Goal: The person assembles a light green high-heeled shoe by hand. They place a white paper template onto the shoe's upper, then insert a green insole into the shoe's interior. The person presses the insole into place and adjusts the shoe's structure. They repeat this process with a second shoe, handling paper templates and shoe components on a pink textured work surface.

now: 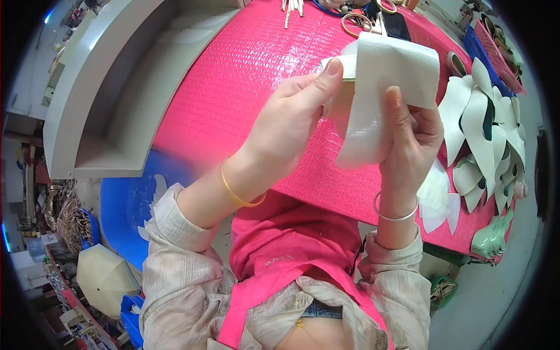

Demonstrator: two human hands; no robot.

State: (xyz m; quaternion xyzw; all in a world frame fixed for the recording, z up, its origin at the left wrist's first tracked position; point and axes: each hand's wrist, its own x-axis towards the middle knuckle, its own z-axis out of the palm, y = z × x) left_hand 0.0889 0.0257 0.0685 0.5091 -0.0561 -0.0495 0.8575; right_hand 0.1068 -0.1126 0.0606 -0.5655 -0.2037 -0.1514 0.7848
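Above the pink table, both my hands hold up a curved white leather-like piece (396,64) with a smooth, slightly shiny face. My left hand (291,116) pinches its left edge, thumb on top, where a thin greenish edge and a paler layer show. My right hand (411,131) grips it from the right, with the thumb flat on the face and the fingers bent behind, partly hidden. The lower end of the piece hangs down between my hands and is slightly blurred.
Many white cut pieces (481,122) with green undersides lie heaped at the right of the pink table (245,81). Near them are translucent sheets (434,192) and a pale green bundle (493,233). A grey open-fronted shelf (111,99) stands left, above a blue bin (122,204).
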